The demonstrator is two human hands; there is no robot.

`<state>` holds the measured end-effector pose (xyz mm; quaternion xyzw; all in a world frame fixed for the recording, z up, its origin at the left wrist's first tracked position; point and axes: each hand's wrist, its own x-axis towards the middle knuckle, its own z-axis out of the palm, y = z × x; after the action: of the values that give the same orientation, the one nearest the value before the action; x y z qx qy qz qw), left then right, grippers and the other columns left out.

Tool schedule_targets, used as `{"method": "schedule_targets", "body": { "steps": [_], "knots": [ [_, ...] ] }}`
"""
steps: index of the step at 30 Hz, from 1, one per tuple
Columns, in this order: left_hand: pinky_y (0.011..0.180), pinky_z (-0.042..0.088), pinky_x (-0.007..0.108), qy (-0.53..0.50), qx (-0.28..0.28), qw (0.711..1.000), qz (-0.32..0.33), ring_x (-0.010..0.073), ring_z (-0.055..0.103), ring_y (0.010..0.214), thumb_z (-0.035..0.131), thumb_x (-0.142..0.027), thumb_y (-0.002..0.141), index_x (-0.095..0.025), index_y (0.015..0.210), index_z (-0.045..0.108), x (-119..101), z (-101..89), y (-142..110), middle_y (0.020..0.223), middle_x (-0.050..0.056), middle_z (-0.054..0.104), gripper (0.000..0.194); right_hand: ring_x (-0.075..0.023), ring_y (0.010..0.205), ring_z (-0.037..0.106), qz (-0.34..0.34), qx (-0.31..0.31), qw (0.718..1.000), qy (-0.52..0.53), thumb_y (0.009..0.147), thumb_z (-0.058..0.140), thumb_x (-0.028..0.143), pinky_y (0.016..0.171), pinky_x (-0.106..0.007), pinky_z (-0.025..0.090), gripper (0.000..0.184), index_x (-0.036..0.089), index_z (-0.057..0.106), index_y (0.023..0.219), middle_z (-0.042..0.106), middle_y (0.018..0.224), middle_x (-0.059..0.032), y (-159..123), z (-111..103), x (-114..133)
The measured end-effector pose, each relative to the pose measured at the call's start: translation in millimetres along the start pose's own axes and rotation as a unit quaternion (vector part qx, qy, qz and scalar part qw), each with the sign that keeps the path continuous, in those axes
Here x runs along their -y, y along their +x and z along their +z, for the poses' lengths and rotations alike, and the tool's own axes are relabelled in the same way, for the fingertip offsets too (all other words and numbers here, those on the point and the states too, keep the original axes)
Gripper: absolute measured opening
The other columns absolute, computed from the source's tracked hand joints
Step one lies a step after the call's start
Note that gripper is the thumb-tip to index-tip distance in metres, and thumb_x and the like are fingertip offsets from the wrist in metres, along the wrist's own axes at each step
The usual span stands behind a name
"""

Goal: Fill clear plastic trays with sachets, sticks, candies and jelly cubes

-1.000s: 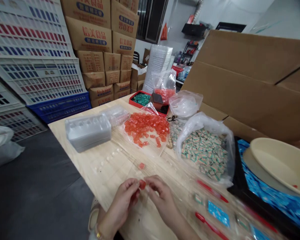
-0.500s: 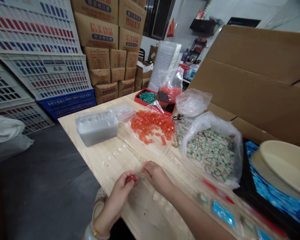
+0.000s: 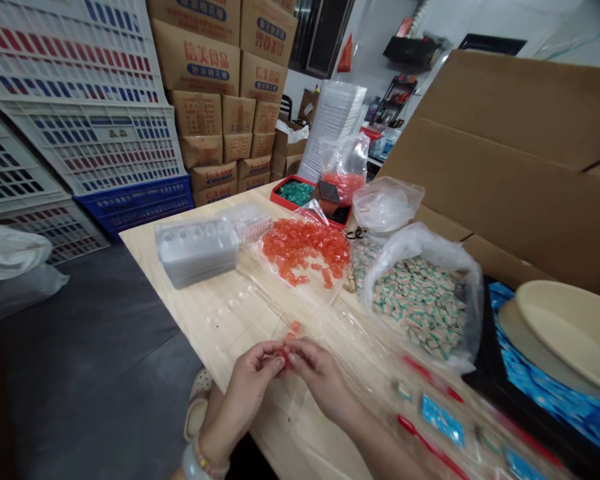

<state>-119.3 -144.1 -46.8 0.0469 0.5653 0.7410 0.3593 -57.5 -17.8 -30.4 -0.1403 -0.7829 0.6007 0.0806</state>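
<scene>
Over the near part of the wooden table (image 3: 200, 293), my left hand (image 3: 247, 377) and my right hand (image 3: 323, 377) meet with bent fingers. Pinched between their thumbs and fingertips is a small red piece (image 3: 283, 359), mostly covered by the fingers. Just beyond the fingertips a couple of small orange pieces (image 3: 295, 329) lie on the table. Farther off, a heap of orange translucent pieces (image 3: 305, 243) is spread on a clear plastic sheet.
Stacked clear plastic trays (image 3: 197, 257) stand on the left. To the right sits an open bag of small wrapped packets (image 3: 417, 303). Behind the heap is a red tray (image 3: 279, 200) with green pieces. Red sticks (image 3: 430, 447) and blue packets (image 3: 443, 420) lie at near right.
My right hand has come left and down to meet my left hand at the red piece. Small orange pieces now show beyond the fingers. The view has shifted slightly.
</scene>
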Motion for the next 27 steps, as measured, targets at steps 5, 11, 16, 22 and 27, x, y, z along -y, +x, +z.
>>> {"method": "schedule_targets", "body": {
  "steps": [5,11,16,22,27],
  "knots": [
    [0.053,0.039,0.022,0.050,0.040,0.998,0.005,0.0125,0.053,0.058,0.062,-0.028,0.066,-0.014,0.073,0.060,-3.8,19.2,-3.4,0.062,0.002,0.061,0.016,-0.0082,0.052,0.047,0.136,-0.037,0.954,0.263,0.063,0.067,0.030,0.053,-0.022,0.035,0.016,0.016,0.061,0.071,0.057,0.061,0.0016,-13.6,-1.3,14.0],
    [0.053,0.037,0.022,-0.052,0.067,0.996,-0.018,0.0098,0.048,0.050,0.062,-0.035,0.066,-0.015,0.072,0.055,-1.7,36.0,-17.8,0.053,-0.002,0.054,0.022,-0.0095,0.050,0.049,0.186,-0.028,0.878,0.439,0.061,0.068,0.032,0.054,-0.024,0.037,0.023,0.016,0.063,0.077,0.058,0.060,-0.0001,-33.8,-6.1,27.3],
    [0.052,0.035,0.020,-0.085,-0.012,0.996,-0.007,0.0075,0.044,0.050,0.063,-0.034,0.065,-0.015,0.072,0.056,13.2,49.9,-40.9,0.053,-0.004,0.051,0.022,-0.0088,0.052,0.049,0.136,-0.087,0.872,0.462,0.062,0.068,0.028,0.056,-0.023,0.038,0.019,0.017,0.062,0.076,0.059,0.060,0.0002,-62.0,7.2,24.3],
    [0.047,0.031,0.020,-0.068,-0.062,0.995,0.027,0.0065,0.040,0.046,0.065,-0.033,0.064,-0.014,0.071,0.058,22.6,62.7,-73.1,0.051,-0.005,0.048,0.022,-0.0072,0.046,0.046,0.120,-0.118,0.875,0.455,0.062,0.067,0.033,0.050,-0.022,0.037,0.022,0.016,0.055,0.070,0.054,0.055,0.0027,-91.5,16.6,27.9],
    [0.058,0.039,0.022,-0.144,-0.002,0.990,0.000,0.0107,0.051,0.063,0.066,-0.029,0.063,-0.015,0.070,0.056,12.2,67.1,-93.0,0.070,0.000,0.057,0.018,-0.0039,0.033,0.034,0.092,-0.098,0.930,0.341,0.066,0.061,0.035,0.039,-0.018,0.025,0.024,0.016,0.047,0.060,0.043,0.039,0.0079,-104.3,8.4,23.4]
  ]
}}
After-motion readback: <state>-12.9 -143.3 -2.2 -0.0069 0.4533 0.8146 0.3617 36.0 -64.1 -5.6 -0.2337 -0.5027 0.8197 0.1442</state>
